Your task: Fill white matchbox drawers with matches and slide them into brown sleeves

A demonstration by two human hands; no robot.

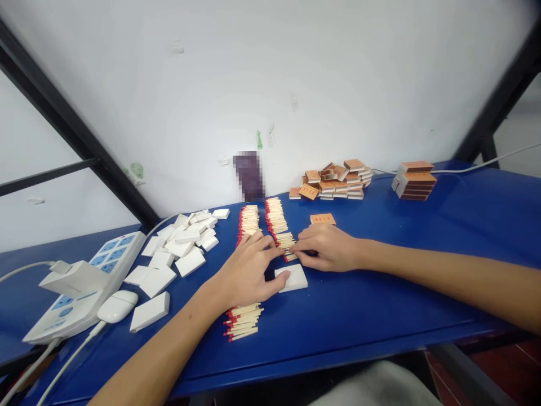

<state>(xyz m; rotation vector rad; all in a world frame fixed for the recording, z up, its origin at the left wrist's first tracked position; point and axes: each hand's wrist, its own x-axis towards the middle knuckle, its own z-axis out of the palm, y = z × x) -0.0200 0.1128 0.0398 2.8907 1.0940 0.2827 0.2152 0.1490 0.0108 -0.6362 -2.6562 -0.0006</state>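
Note:
My left hand (249, 270) lies over a row of red-tipped matches (249, 217), its fingers stretched out and apart. Its thumb rests on a white matchbox tray (296, 279), and its index fingertip reaches the near end of a second match row (276, 217). From the other side my right hand (327, 248) has its fingers closed at the matches of that near end; how many it grips is hidden. More matches (244, 322) show below my left wrist. Just behind my right hand lies an orange matchbox cover (323, 219).
White matchbox trays (190, 262) lie in a loose pile at left, near a power strip (122, 248) and a white earphone case (118, 306) on a cable. Matchboxes (338, 180) are heaped against the wall, with a neat stack (414, 181) farther right. The table (380, 316) is blue.

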